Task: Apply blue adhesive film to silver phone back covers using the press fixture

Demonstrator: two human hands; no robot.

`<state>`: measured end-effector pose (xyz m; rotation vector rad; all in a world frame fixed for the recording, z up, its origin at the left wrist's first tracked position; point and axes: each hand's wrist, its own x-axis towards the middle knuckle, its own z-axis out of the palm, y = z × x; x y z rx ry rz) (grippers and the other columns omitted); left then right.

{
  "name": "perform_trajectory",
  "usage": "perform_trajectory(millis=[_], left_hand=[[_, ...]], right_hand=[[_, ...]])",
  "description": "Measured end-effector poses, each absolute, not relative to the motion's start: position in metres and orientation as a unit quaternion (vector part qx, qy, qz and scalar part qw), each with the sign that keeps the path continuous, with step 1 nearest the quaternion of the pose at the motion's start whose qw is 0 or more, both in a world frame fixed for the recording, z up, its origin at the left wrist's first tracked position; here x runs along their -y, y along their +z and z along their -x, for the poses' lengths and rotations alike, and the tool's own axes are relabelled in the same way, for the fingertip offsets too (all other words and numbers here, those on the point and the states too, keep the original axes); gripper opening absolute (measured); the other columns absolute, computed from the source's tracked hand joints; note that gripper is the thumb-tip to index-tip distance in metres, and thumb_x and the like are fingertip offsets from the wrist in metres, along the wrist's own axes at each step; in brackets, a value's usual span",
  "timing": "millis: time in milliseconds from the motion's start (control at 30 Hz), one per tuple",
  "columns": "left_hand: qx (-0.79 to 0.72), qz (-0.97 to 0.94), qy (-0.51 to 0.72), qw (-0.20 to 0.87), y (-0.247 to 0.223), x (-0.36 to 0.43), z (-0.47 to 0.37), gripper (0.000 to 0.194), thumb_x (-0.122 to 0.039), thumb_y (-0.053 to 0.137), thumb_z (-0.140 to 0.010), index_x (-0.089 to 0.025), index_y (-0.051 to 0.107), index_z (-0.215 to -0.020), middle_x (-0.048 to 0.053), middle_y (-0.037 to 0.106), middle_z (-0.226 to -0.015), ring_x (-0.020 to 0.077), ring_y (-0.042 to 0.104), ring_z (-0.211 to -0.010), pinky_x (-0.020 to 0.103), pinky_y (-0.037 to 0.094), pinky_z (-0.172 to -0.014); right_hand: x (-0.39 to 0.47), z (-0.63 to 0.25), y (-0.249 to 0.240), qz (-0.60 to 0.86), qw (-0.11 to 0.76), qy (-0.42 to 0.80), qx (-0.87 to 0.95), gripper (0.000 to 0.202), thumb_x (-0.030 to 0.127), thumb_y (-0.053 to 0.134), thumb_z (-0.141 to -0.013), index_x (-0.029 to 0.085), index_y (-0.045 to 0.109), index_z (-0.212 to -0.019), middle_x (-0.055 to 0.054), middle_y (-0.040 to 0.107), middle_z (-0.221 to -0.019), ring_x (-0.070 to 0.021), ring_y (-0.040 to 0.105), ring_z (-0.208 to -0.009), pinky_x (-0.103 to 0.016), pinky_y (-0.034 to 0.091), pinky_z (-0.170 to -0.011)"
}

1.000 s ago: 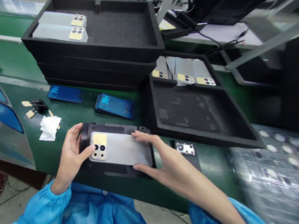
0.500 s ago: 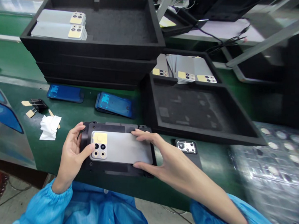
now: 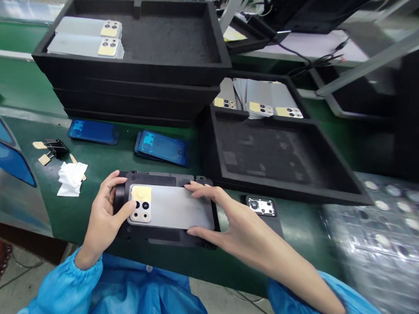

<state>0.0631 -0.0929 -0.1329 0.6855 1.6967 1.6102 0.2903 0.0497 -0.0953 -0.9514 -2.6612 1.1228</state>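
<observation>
A silver phone back panel (image 3: 179, 207) with a yellow-covered camera block lies flat in a black fixture (image 3: 166, 179). My left hand (image 3: 104, 214) grips the fixture's left end, its thumb resting on the panel by the camera rings and its fingers around the far left corner. From the right, my right hand (image 3: 234, 221) spans the panel's right part, fingers on the far long edge and thumb on the near edge. A dark phone part (image 3: 261, 206) with a white camera area lies just beyond my right forearm.
Behind are stacked black trays (image 3: 140, 71) with silver panels (image 3: 78, 44). Blue panels (image 3: 164, 147) lie before them. An open black tray (image 3: 266, 150) stands to the right, clear plastic trays (image 3: 383, 246) farther right. White tissue (image 3: 70, 179) and a binder clip (image 3: 56, 147) lie left.
My left hand has shifted very slightly to the right, its thumb still on the panel. The whole view has moved a little; my right hand keeps its hold.
</observation>
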Motion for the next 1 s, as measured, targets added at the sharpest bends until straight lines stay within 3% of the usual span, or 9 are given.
perform_trajectory(millis=[300,433,633,700,833,900,1000], left_hand=[[-0.652,-0.303,0.598,0.354,-0.134,0.094,-0.058,0.03,-0.03,0.08,-0.078,-0.023,0.066,-0.104,0.012,0.039,-0.16,0.0283,0.049,-0.142,0.037,0.044,-0.113],[-0.661,-0.31,0.586,0.352,-0.133,0.093,-0.058,0.028,-0.031,0.079,-0.079,-0.022,0.066,-0.102,0.013,0.038,-0.16,0.0304,0.046,-0.144,0.039,0.043,-0.113],[-0.67,-0.322,0.574,0.344,-0.134,0.092,-0.056,0.026,-0.033,0.077,-0.081,-0.023,0.066,-0.102,0.012,0.037,-0.162,0.0309,0.043,-0.146,0.041,0.04,-0.115],[-0.67,-0.32,0.576,0.342,-0.134,0.092,-0.055,0.027,-0.034,0.078,-0.08,-0.023,0.065,-0.101,0.012,0.039,-0.161,0.0309,0.042,-0.146,0.042,0.039,-0.116],[-0.665,-0.31,0.586,0.344,-0.134,0.092,-0.054,0.029,-0.034,0.08,-0.078,-0.022,0.065,-0.1,0.014,0.04,-0.159,0.0309,0.045,-0.145,0.04,0.043,-0.112],[-0.663,-0.309,0.59,0.343,-0.133,0.092,-0.054,0.03,-0.034,0.081,-0.077,-0.022,0.064,-0.098,0.015,0.04,-0.159,0.0308,0.047,-0.143,0.039,0.045,-0.111],[-0.662,-0.313,0.593,0.334,-0.13,0.091,-0.054,0.03,-0.034,0.082,-0.075,-0.022,0.064,-0.097,0.015,0.041,-0.158,0.0299,0.047,-0.144,0.039,0.044,-0.113]], right_hand=[[-0.051,-0.293,-0.097,0.288,0.061,0.343,0.892,0.057,0.027,0.073,-0.087,0.029,0.048,-0.137,-0.008,0.056,-0.152,-0.0348,0.054,-0.139,-0.047,0.057,-0.107],[-0.053,-0.296,-0.105,0.224,0.068,0.297,0.926,0.057,0.039,0.062,-0.098,0.029,0.042,-0.151,-0.007,0.049,-0.158,-0.0322,0.043,-0.147,-0.055,0.042,-0.12],[-0.039,-0.293,-0.125,0.171,0.094,0.125,0.973,0.063,0.057,0.032,-0.105,0.02,0.041,-0.154,-0.017,0.045,-0.158,-0.039,0.039,-0.148,-0.072,0.033,-0.115],[-0.03,-0.293,-0.13,0.179,0.126,0.072,0.973,0.066,0.06,0.028,-0.105,0.017,0.043,-0.153,-0.02,0.045,-0.157,-0.0401,0.03,-0.152,-0.076,0.024,-0.117],[-0.017,-0.298,-0.134,0.228,0.221,0.005,0.948,0.06,0.054,0.028,-0.106,0.013,0.058,-0.138,-0.026,0.032,-0.162,-0.0322,0.002,-0.158,-0.071,0.007,-0.122],[-0.015,-0.299,-0.133,0.279,0.251,-0.012,0.927,0.055,0.05,0.03,-0.107,0.011,0.063,-0.129,-0.029,0.035,-0.161,-0.032,0.002,-0.158,-0.071,0.006,-0.121],[-0.017,-0.291,-0.129,0.349,0.255,-0.023,0.901,0.058,0.05,0.03,-0.107,0.01,0.069,-0.12,-0.032,0.048,-0.152,-0.04,0.018,-0.155,-0.077,0.013,-0.116]])
